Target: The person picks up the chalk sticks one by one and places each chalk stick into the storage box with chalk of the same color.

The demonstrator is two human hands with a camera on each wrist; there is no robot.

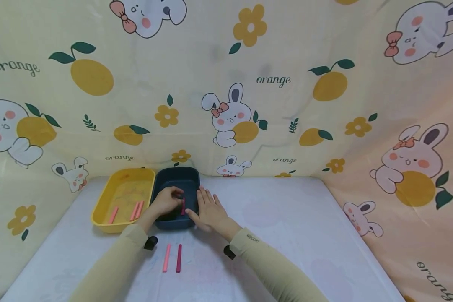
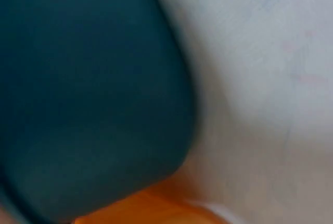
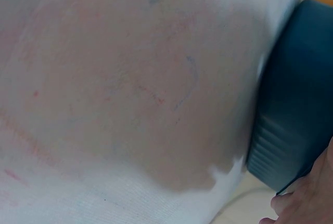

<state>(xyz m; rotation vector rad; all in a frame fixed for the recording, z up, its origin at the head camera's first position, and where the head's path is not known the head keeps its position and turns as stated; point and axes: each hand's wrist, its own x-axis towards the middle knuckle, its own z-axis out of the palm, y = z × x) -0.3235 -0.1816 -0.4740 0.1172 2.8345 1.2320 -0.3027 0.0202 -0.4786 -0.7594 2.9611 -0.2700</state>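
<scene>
My left hand [image 1: 167,201] reaches into the dark blue tray [image 1: 177,224], its fingers curled at the upper end of a dark pink crayon-like stick [image 1: 182,206], which it seems to pinch. The right hand [image 1: 211,212] lies along the tray's right rim with straight fingers, the thumb reaching over the edge. In the right wrist view, part of that hand [image 3: 304,198] touches the tray wall [image 3: 291,109]. The left wrist view shows the tray's outer wall [image 2: 99,94] but not the left fingers.
A yellow tray [image 1: 98,212] stands against the blue one on the left, with several light pink sticks [image 1: 113,214] inside. In front, a light pink stick [image 1: 166,258] and a dark pink stick [image 1: 179,258] lie on the white tabletop [image 1: 279,235]. A printed cloth [image 1: 196,75] hangs behind.
</scene>
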